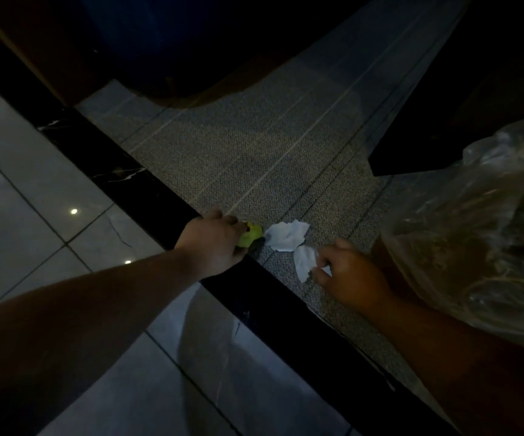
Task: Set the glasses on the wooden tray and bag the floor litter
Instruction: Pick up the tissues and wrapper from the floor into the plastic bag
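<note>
My left hand (215,242) reaches down to the floor and its fingers close on a crumpled yellow-green scrap (250,235) at the carpet's edge. Just right of it lies a crumpled white paper (286,236) on the carpet, untouched. My right hand (350,273) pinches a second white paper scrap (304,261) between fingers and thumb. A clear plastic bag (487,228) bulges at the right, close behind my right hand and wrist. No glasses or wooden tray appear in this view.
Grey striped carpet (254,152) fills the middle. A black marble strip (122,171) separates it from glossy pale floor tiles (18,199) on the left. Dark furniture (474,105) stands at the upper right and a dark rounded object (166,42) at the top.
</note>
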